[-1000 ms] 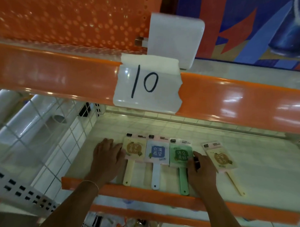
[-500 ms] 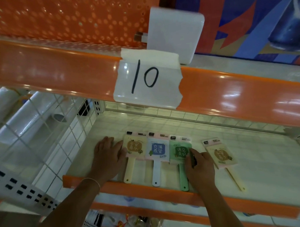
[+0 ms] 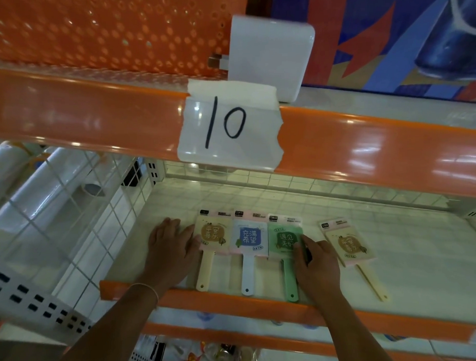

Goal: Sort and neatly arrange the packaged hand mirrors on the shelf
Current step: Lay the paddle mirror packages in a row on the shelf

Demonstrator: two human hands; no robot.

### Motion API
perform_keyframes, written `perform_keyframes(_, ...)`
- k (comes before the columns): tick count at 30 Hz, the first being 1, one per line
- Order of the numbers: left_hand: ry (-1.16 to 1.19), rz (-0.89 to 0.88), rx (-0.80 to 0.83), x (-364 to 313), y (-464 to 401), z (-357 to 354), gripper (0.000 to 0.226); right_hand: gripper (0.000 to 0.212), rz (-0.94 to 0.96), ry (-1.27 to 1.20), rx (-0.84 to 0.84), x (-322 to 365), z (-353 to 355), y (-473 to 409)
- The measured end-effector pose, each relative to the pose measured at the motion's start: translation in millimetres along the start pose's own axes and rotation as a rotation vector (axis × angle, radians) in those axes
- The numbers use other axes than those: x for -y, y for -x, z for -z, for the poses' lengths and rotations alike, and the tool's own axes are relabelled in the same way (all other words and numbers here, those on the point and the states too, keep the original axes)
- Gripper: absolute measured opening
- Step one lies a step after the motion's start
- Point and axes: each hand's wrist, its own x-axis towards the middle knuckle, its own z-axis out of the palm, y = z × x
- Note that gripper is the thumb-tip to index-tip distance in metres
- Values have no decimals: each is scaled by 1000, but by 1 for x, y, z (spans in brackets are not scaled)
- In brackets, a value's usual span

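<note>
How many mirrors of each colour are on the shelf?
Cream mirrors: 2, one at the left end of the row and one lying apart and tilted on the right.
White mirror: 1
Green mirror: 1
Total: 4

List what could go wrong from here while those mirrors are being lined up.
The three grouped mirrors overlap at their packet edges, so the right hand pressing the green mirror could ride it over the blue mirror. The stray beige mirror lies tilted and apart; sliding it in could knock the row askew.
</note>
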Motion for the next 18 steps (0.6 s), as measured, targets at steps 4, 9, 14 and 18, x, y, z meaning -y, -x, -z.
perform_keyframes(4,14,4,9,-2,1,2,77,35,-17,-19,15,0,2,0)
perform_keyframes(9,35,13,3,-2,1,2,76,35,-37,-39,13,0,3,0)
perform_keyframes(14,39,8,-24,-5,2,2,77,34,-66,-66,-12,-2,0,-1)
perform_keyframes(18,97,48,-93,-7,2,6,77,28,-147,-105,-125,-2,8,-3)
